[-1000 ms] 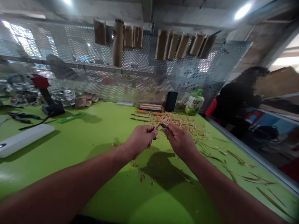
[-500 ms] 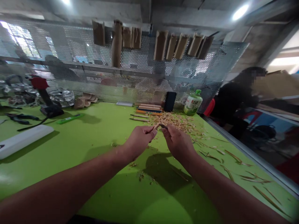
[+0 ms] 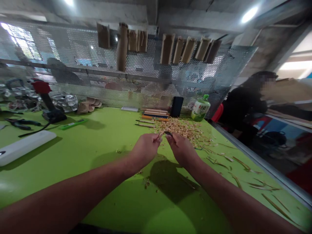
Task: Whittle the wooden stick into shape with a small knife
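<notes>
Head view: a slim wooden stick (image 3: pixel 161 134) is pinched in the left hand (image 3: pixel 145 150), and a small dark blade (image 3: pixel 168 133) is clamped in the right hand (image 3: pixel 182 149). The two hands are held nearly meeting, so that the blade is kept against the stick's tip, over a heap of pale wood shavings (image 3: pixel 179 128) on the green tabletop (image 3: pixel 102 143). Slim carving tools (image 3: pixel 145 123) are laid side by side just beyond the heap, within easy reach.

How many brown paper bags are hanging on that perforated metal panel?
9 brown paper bags: four left of centre on the perforated metal panel, five right of centre, all hanging along its top. Overlapping bags could hide another.
</notes>
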`<state>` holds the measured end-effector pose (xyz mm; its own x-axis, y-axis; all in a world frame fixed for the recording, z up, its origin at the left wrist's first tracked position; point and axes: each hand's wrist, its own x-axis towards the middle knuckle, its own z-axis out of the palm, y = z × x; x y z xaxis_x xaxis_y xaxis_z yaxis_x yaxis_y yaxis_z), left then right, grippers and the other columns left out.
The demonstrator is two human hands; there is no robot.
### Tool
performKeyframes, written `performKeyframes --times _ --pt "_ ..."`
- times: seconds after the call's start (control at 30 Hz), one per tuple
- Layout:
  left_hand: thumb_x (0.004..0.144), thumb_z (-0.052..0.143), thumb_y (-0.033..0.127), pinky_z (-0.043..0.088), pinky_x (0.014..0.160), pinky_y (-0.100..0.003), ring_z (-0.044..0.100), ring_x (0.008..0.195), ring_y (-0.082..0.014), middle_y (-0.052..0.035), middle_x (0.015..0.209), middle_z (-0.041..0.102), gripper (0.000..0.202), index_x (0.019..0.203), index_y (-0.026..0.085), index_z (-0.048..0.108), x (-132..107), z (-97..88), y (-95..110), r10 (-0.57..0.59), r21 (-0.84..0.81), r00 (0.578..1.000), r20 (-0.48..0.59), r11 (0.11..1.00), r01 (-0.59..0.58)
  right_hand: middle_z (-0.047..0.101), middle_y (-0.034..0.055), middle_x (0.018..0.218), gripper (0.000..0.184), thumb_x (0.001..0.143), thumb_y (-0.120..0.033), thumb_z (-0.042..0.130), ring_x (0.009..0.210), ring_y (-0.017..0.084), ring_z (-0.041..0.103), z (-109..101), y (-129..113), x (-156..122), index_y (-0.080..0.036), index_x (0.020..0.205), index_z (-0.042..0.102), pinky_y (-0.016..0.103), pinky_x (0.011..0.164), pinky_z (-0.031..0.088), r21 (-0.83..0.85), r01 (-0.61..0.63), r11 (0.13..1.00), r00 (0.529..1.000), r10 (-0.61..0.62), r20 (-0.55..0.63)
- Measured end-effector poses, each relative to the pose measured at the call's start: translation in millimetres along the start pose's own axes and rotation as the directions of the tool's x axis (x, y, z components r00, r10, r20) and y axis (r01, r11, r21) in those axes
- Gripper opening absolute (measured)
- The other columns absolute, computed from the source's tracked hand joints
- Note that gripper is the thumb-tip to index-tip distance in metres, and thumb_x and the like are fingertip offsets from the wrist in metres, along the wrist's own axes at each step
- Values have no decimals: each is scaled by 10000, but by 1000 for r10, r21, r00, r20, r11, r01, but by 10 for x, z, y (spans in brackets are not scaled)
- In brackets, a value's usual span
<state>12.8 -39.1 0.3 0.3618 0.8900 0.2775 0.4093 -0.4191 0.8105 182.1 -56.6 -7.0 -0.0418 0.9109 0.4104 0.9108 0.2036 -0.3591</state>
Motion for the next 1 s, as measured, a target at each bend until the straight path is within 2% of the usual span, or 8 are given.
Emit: performKeyframes --times 0.23,0.4,0.6,0.77,0.87,1.0 --pt "882 441 364 164 536 -271 283 541 -95 45 554 321 326 617 180 394 16 23 -48 4 26 1000 -6 1000 -4 476 -11 587 414 947 -516 313 530 132 397 21 47 39 -227 658 376 262 505 226 126 13 992 999 -19 44" --pt "885 439 379 160 525 -272 280 534 -97 43 551 321 339 614 185 377 3 26 -44 -28 34 1000 6 999 28 445 -27 513 418 935 -521 323 486 126 400 20 44 56 -234 634 368 259 490 253 251 -43 967 992 12 125" --pt "885 434 386 174 517 -264 300 537 -101 40 555 343 333 624 179 425 -3 17 -22 -17 47 1000 13 999 17 395 -55 452 412 920 -528 357 403 105 370 4 -25 27 -241 624 355 246 429 259 432 -132 892 979 49 196" --pt "892 423 375 190 521 -261 322 542 -105 36 563 381 325 632 179 432 21 8 -37 -1 68 999 35 998 -1 365 -78 437 433 905 -555 385 339 77 315 16 -40 10 -232 618 371 222 365 249 561 -263 785 951 114 286" --pt "895 417 379 206 531 -260 336 552 -111 33 568 400 328 637 178 445 37 -1 -43 1 98 999 48 995 -6 368 -81 434 455 884 -588 409 314 70 302 21 -53 16 -227 608 382 218 336 244 577 -314 754 933 132 336" --pt "900 402 377 227 554 -260 369 585 -121 20 601 451 331 655 171 486 50 -21 -34 21 129 998 57 991 -28 354 -74 424 495 876 -634 385 316 83 314 22 -79 40 -232 586 373 234 344 251 530 -323 784 932 168 320"
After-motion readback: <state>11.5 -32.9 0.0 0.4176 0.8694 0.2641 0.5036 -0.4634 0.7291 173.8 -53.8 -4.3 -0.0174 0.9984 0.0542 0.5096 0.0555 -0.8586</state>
